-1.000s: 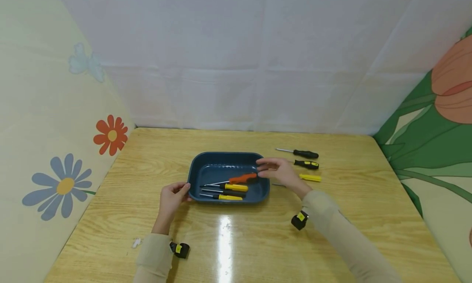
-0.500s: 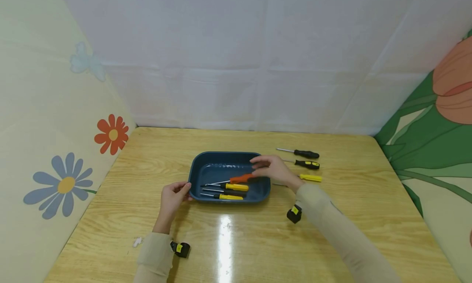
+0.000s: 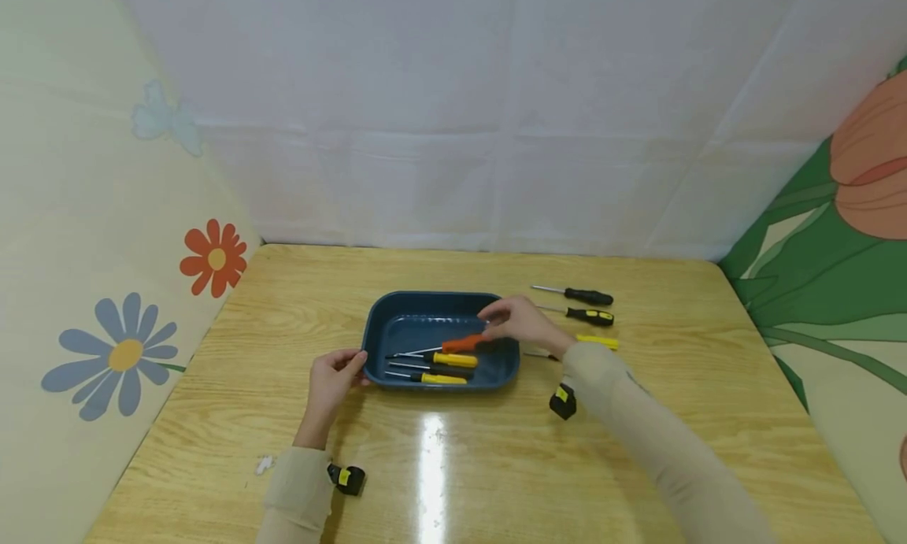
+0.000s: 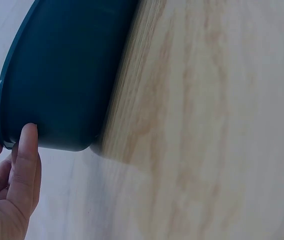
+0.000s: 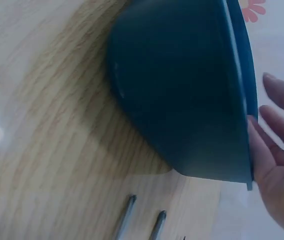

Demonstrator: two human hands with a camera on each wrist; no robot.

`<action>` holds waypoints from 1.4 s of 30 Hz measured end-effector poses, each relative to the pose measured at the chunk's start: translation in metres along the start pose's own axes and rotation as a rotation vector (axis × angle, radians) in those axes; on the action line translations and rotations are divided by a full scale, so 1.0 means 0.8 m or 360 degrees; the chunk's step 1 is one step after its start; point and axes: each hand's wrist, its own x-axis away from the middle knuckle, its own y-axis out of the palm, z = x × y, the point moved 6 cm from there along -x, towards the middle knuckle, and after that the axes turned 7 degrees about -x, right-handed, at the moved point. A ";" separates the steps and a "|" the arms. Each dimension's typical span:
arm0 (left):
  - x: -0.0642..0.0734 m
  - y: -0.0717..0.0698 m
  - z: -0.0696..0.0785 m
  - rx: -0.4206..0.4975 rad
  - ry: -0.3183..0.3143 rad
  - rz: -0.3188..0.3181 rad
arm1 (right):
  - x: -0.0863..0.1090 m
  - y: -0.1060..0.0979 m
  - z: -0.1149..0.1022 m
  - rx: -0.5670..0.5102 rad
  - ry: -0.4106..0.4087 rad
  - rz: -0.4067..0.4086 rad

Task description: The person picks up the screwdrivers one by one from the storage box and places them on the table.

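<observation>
A dark blue tray (image 3: pixel 397 304) stands on the wooden table with several screwdrivers inside. They include an orange-handled screwdriver (image 3: pixel 460 343), two yellow-handled ones and a black one (image 3: pixel 453 370). My left hand (image 3: pixel 331 383) pinches the tray's left front corner, thumb on the rim and fingers along the outer wall, as the left wrist view also shows. Over the tray's right rim reaches my right hand (image 3: pixel 527 320), its fingers loosely bent and its tips at the end of the orange handle. In the right wrist view a gap separates thumb and fingers at the rim.
Right of the tray lie a black screwdriver (image 3: pixel 588 296), a black-and-yellow screwdriver (image 3: pixel 590 316) and a yellow-handled screwdriver (image 3: pixel 598 342). Another shaft (image 3: pixel 540 355) runs under my right wrist. A small white scrap (image 3: pixel 265 464) lies near my left sleeve. A white cloth (image 3: pixel 425 135) hangs behind the table.
My right hand has moved left over the tray's right rim, its fingertips coming to the orange handle's end. The left hand, the tray and the screwdrivers keep their places.
</observation>
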 end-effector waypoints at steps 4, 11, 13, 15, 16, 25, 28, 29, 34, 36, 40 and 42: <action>0.000 0.000 -0.001 -0.0003 0.0001 0.0000 | -0.006 0.002 0.000 0.0079 0.0052 -0.0025; 0.000 0.000 -0.001 -0.0004 -0.0020 0.0001 | -0.015 0.008 -0.007 0.0386 0.0047 -0.0024; -0.001 -0.001 -0.001 -0.0004 -0.0018 0.0001 | -0.018 0.011 -0.010 0.0506 0.0058 -0.0018; -0.001 -0.001 -0.001 -0.0003 -0.0016 -0.0001 | -0.020 0.014 -0.012 0.0623 0.0086 -0.0007; -0.001 -0.001 -0.001 -0.0002 -0.0014 -0.0001 | -0.021 0.016 -0.012 0.0668 0.0111 -0.0001; 0.000 -0.002 -0.002 0.0006 -0.0017 0.0007 | -0.025 0.027 -0.016 0.0864 0.0186 0.0033; 0.000 -0.003 -0.002 -0.0001 -0.0022 0.0007 | -0.025 0.031 -0.018 0.0921 0.0176 0.0020; 0.000 -0.003 -0.002 -0.0005 -0.0025 0.0007 | -0.026 0.033 -0.018 0.0941 0.0169 0.0012; 0.001 -0.003 -0.002 0.0000 -0.0025 0.0004 | -0.027 0.039 -0.019 0.1127 0.0046 0.0025; 0.001 -0.003 -0.001 -0.0002 -0.0023 0.0004 | -0.028 0.041 -0.019 0.1195 -0.0004 0.0043; 0.001 -0.003 -0.001 -0.0002 -0.0020 0.0006 | -0.028 0.043 -0.016 0.1238 -0.0031 0.0062; 0.001 -0.002 -0.002 0.0004 -0.0021 0.0008 | -0.028 0.043 -0.015 0.1228 -0.0025 0.0059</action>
